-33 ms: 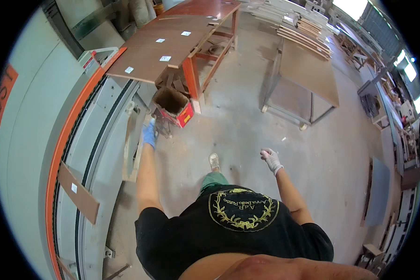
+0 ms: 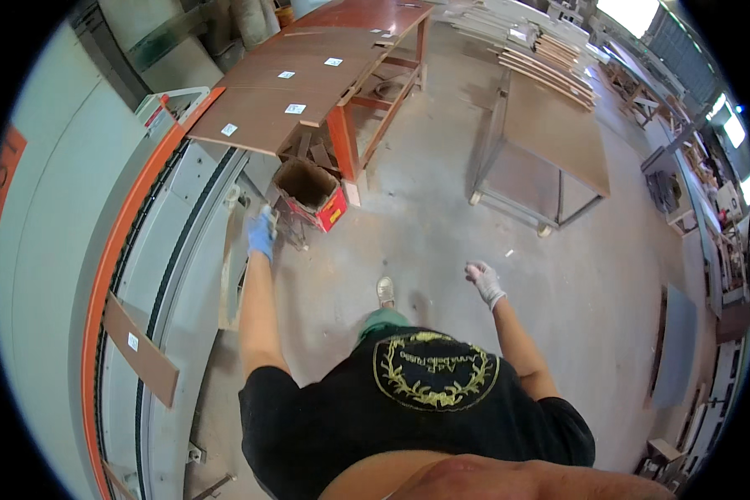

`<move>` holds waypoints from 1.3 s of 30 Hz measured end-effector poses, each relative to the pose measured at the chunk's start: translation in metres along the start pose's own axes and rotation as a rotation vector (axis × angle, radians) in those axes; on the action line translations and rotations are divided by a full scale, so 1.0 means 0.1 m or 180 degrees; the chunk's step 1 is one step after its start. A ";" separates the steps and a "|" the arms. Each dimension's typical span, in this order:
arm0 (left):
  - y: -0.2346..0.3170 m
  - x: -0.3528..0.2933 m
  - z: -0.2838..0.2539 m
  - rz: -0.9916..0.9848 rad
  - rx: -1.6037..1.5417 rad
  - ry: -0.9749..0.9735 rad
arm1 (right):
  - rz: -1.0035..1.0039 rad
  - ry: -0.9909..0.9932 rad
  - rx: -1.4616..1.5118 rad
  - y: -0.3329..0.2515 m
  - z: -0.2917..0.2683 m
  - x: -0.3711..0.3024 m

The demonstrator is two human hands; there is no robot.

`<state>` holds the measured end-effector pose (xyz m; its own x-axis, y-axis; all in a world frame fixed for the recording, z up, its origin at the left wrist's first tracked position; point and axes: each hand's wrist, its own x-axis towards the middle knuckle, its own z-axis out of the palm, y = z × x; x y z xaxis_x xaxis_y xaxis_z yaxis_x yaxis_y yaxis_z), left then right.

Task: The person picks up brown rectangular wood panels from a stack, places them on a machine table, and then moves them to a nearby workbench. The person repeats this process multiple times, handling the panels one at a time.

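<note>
My left hand (image 2: 261, 236), in a blue glove with paler fingertips, reaches forward beside the machine's side rail. Its fingers are blurred, and I cannot tell whether they hold anything. Just beyond it stands an open red cardboard box (image 2: 332, 211), at the corner of the orange-legged table. My right hand (image 2: 486, 285), in a whitish glove, hangs over the floor with its fingers curled in. Nothing shows in it. Brown panels (image 2: 258, 96) with small white labels lie on the table at the far left. Another labelled brown strip (image 2: 142, 348) rests across the machine's belts.
A long machine with an orange edge (image 2: 100, 275) runs along my left. Ahead to the right stands a wheeled cart (image 2: 550, 133) with a brown top and stacked strips (image 2: 550, 75). A grey-blue panel (image 2: 677, 346) leans at the far right. My shoe (image 2: 385, 292) shows on the concrete floor.
My left hand has shifted slightly left and back from the box. The whole view has moved a little; the right hand keeps its curled pose.
</note>
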<state>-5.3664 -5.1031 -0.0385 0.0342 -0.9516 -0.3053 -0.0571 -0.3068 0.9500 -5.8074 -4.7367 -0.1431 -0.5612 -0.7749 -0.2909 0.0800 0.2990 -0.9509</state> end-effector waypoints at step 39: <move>2.25 3.90 2.95 0.0631 -0.0889 0.0681 | -0.2391 -0.0579 -0.4262 -5.11 2.96 8.18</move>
<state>-5.6605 -5.5480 0.0370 0.2583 -0.9583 -0.1219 0.1889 -0.0736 0.9792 -6.0632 -5.6881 0.0738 -0.0205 -0.9956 0.0915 -0.9926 0.0094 -0.1208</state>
